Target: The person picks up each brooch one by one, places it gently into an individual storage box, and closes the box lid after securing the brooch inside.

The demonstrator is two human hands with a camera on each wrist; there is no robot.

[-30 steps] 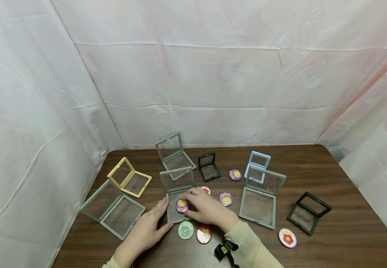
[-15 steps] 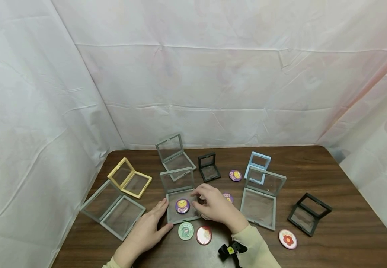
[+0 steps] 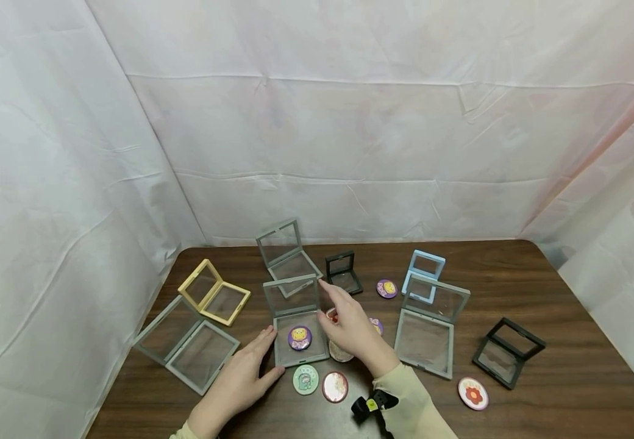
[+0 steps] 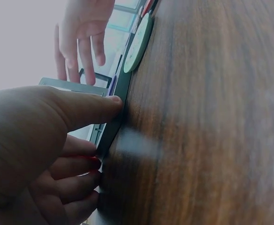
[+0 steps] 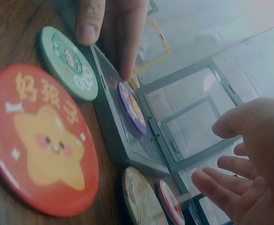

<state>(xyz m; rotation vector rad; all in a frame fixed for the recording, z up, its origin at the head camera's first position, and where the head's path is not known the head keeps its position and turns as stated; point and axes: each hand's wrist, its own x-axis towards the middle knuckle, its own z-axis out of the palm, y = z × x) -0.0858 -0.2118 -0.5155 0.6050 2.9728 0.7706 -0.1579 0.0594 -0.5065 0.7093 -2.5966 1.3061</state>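
A grey square display case (image 3: 281, 361) lies with its clear lid raised at the back. On its base sits a round purple badge (image 3: 299, 338) with a yellow character. My left hand (image 3: 242, 372) rests at the case's front left corner, its straight fingers along the left side and its thumb (image 4: 101, 107) against the front edge. My right hand (image 3: 352, 329), fingers extended and holding nothing, is at the case's right side, fingertips right by the raised lid. A pale badge (image 5: 142, 199) and a white-and-red badge (image 5: 171, 201) lie partly under that hand in the head view.
A green badge (image 3: 305, 380) and a red star badge (image 5: 50, 145) lie in front. Other opened cases stand around: yellow (image 3: 231, 314), grey (image 3: 202, 387), blue (image 3: 427, 253), black (image 3: 506, 381) and more. A flower badge (image 3: 473, 393) lies at right, a purple badge (image 3: 386, 289) behind.
The right hand has let go of the purple badge in the case, drawn right, moved a badge beside the case, then reached toward the lid. The left hand stays put.
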